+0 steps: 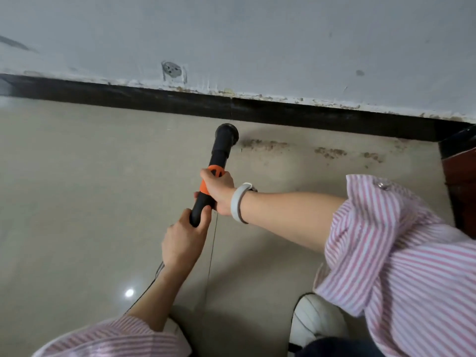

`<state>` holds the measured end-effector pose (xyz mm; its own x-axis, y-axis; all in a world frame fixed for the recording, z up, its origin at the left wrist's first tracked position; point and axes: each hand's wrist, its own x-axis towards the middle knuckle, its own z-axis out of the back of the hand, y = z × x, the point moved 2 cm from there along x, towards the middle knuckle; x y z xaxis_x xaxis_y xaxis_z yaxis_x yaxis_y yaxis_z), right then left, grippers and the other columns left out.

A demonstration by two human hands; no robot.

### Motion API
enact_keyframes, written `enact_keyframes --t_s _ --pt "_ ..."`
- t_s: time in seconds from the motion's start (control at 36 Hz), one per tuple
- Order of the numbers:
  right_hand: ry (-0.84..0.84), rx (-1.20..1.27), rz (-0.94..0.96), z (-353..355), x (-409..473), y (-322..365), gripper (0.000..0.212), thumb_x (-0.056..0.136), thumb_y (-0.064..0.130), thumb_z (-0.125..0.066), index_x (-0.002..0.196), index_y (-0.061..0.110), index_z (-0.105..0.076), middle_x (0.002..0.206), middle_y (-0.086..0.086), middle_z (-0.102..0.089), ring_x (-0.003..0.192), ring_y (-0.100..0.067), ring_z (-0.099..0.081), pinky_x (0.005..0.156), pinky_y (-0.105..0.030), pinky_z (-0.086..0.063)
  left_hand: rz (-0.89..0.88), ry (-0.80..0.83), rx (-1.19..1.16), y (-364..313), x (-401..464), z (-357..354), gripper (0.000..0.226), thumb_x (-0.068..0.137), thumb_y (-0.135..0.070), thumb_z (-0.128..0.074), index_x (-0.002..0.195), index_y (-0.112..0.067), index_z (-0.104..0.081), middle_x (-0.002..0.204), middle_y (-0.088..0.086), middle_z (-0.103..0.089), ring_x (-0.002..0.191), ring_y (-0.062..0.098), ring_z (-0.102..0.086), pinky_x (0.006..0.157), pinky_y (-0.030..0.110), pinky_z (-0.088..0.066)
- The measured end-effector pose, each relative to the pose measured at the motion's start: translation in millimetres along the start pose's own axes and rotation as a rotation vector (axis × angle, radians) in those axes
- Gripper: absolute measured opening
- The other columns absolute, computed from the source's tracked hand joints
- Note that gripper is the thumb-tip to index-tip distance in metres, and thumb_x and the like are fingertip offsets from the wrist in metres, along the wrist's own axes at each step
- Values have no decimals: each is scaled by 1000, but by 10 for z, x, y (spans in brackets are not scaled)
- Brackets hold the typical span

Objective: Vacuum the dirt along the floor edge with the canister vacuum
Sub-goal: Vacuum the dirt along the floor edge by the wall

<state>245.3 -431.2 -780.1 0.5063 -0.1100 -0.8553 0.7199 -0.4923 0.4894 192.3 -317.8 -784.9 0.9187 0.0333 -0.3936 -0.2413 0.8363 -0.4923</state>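
A black vacuum wand [219, 153] with an orange collar points down at the tiled floor; its round nozzle [227, 132] sits just short of the dark baseboard [283, 113]. My right hand [219, 190] grips the wand at the orange collar. Lower down, my left hand [184, 240] grips the wand's black rear end. Brown dirt [262, 144] lies in patches along the floor edge to the right of the nozzle, with further patches [331, 152] farther right. The canister itself is out of view.
A grey wall with a round socket [173, 70] rises above the baseboard. A dark reddish furniture piece [461, 191] stands at the right edge. A thin cord [210, 256] hangs from the wand. My white shoe [313, 320] is at the bottom.
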Motion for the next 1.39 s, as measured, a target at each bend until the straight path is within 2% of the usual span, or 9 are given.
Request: enact_keyframes --t_s 0.25,0.36,0.47,0.58,0.81,1.03,1.11,1.25,1.39 --pt "1 -56 -55 -136 96 -103 29 92 28 -56 112 12 -41 79 -5 -54 67 -20 -64 78 -38 -57 26 51 4 179 70 48 46 88 -61 -40 73 -18 -50 65 5 -58 62 25 -58 53 30 -39" --pt "-12 -33 -52 -15 127 -133 33 91 26 -55 118 12 -41 84 -6 -54 65 -19 -64 70 -35 -56 6 85 13 126 48 -9 45 88 -61 -41 76 -19 -51 65 4 -59 62 23 -58 53 31 -40" --pt "-40 -31 -49 116 180 -109 22 88 29 -56 101 15 -44 92 -8 -56 79 -23 -67 83 -39 -56 -23 104 24 14 49 -44 45 88 -61 -41 74 -19 -50 63 3 -58 60 22 -57 51 30 -37" --pt "-36 8 -48 214 171 -53 19 91 26 -55 99 14 -43 84 -6 -53 65 -21 -64 74 -37 -56 -36 113 28 -81 45 -79 45 89 -60 -42 74 -18 -50 63 2 -57 58 20 -55 51 30 -35" --pt "-54 50 -49 370 156 35 25 90 24 -55 108 13 -42 87 -6 -52 62 -20 -63 61 -30 -54 -52 136 21 -230 75 -160 47 88 -61 -43 72 -18 -49 62 3 -56 58 22 -54 51 29 -35" --pt "-86 101 -59 601 197 -41 25 88 26 -58 105 12 -45 86 -7 -54 62 -22 -64 69 -34 -56 -82 179 80 -342 -28 -270 44 89 -60 -41 73 -19 -47 61 0 -54 56 21 -53 52 29 -37" --pt "-92 129 -60 695 220 -51 22 88 27 -58 97 12 -45 87 -7 -53 67 -24 -63 81 -39 -57 -104 186 96 -388 -58 -312 43 89 -59 -41 71 -21 -45 61 0 -54 55 20 -52 51 29 -36" --pt "-107 162 -49 820 192 56 24 88 26 -59 102 11 -45 89 -8 -54 60 -22 -63 67 -34 -55 -122 204 82 -535 -38 -365 46 88 -61 -41 76 -18 -51 62 1 -55 59 23 -56 53 29 -40" --pt "-139 195 -47 992 178 124 22 89 26 -58 94 10 -44 81 -8 -53 60 -22 -61 73 -36 -55 -139 242 80 -681 -55 -440 46 88 -62 -40 71 -20 -45 62 1 -54 63 26 -57 55 31 -40"
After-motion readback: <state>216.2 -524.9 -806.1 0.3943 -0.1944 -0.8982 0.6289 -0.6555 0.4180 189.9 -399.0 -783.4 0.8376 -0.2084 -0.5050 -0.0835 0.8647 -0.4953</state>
